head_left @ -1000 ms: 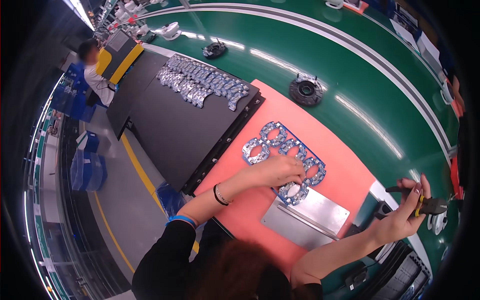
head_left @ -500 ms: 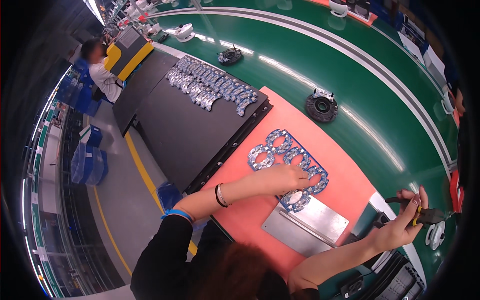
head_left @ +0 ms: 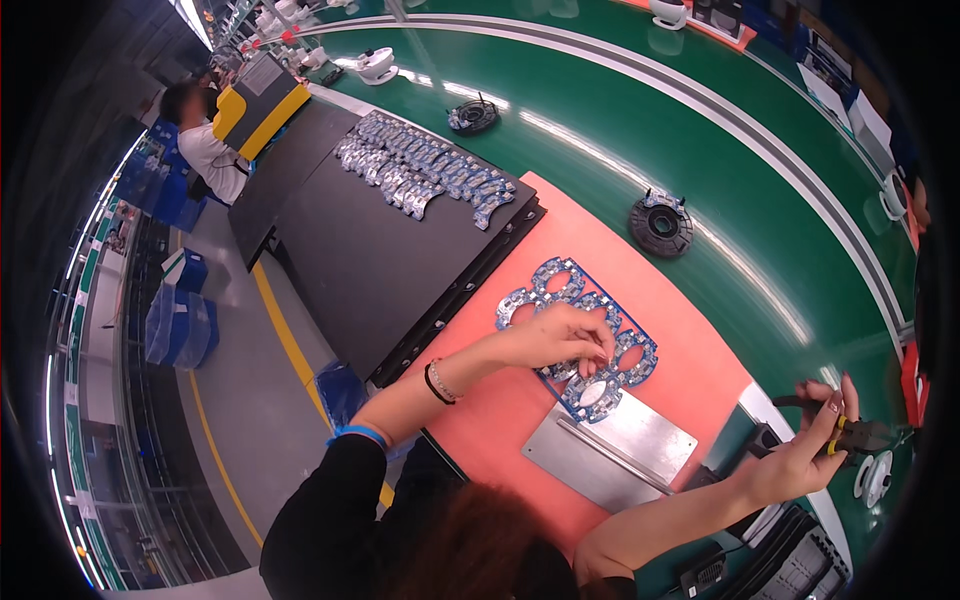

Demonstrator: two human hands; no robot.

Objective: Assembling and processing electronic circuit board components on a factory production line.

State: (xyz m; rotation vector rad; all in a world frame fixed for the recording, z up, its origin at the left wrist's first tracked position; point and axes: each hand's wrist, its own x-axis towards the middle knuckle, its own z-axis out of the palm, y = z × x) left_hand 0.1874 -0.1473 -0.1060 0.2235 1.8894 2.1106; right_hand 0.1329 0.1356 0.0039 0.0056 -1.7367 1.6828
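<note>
Pliers (head_left: 862,436) in right hand (head_left: 803,457), raised off to the right — fingers wrapped loosely about the handles. Silver metal plate (head_left: 648,432) flat on pink mat (head_left: 700,345), partly beneath near end of blue circuit-board panel (head_left: 613,385) with ringlike sections. Left hand (head_left: 558,336) over that panel, fingers half-curled; cannot tell whether pinching anything. Beyond, on dark tabletop (head_left: 350,275) — rows of loose boards (head_left: 425,165). Farther right, black round part (head_left: 643,236) on green surface (head_left: 740,210). Farthest, upper left: person in white (head_left: 208,155) beside yellow-and-grey machine (head_left: 262,112).
</note>
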